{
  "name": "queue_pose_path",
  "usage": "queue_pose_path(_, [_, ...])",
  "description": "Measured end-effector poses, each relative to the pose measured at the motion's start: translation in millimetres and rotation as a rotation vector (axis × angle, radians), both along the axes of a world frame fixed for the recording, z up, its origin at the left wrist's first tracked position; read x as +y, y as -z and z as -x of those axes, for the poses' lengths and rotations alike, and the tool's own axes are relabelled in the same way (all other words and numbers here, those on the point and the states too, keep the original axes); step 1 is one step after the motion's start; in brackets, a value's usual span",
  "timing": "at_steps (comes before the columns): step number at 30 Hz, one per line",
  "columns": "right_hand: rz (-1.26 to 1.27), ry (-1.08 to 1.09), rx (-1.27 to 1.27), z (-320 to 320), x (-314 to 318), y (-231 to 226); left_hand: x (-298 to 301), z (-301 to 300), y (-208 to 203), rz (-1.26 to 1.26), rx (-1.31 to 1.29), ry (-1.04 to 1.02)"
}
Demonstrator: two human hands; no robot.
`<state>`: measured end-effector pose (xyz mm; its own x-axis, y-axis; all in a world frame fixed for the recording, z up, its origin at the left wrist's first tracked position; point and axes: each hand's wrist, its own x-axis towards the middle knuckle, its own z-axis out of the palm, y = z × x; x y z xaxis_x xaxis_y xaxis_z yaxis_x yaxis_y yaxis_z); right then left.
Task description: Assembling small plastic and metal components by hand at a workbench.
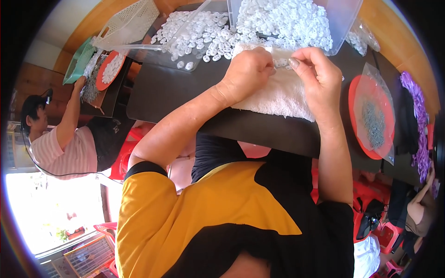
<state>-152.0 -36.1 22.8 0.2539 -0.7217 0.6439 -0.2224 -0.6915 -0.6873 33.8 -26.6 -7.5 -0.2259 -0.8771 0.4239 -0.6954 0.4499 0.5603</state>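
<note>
Head view: your left hand [248, 72] and right hand [315, 76] meet over a white towel [278, 95] lying on the dark desk [171, 88], toward its far edge. Both hands are closed into a pinch, fingertips drawn together on a small white plastic piece [281, 62] held between them just above the towel; exactly how each finger sits on it cannot be told.

Beyond the towel, a heap of white plastic rings [204, 34] lies spread on the desk at its far edge, running into a clear plastic bin [340, 21] filled with more of the same. A white basket [127, 23] sits tilted at the far left corner.

At the desk's right edge, a red plate [359, 139] carries a clear bag of small grey metal parts [373, 123]. Purple pieces [417, 106] lie further right.

Off the left edge, another person [65, 143] in a pink striped shirt reaches toward a second red plate [103, 78] of white pieces.
</note>
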Motion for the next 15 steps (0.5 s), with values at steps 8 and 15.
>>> queue_pose_path(8, [-0.07, 0.072, -0.043, -0.9, -0.6, 0.8, 8.7, 23.5, -43.4, -0.485, 0.692, 0.068])
queue_pose_path(15, [-0.155, 0.057, -0.123, 0.6, -3.6, 1.9, 6.4, 36.5, -42.6, -0.477, 0.961, 0.106])
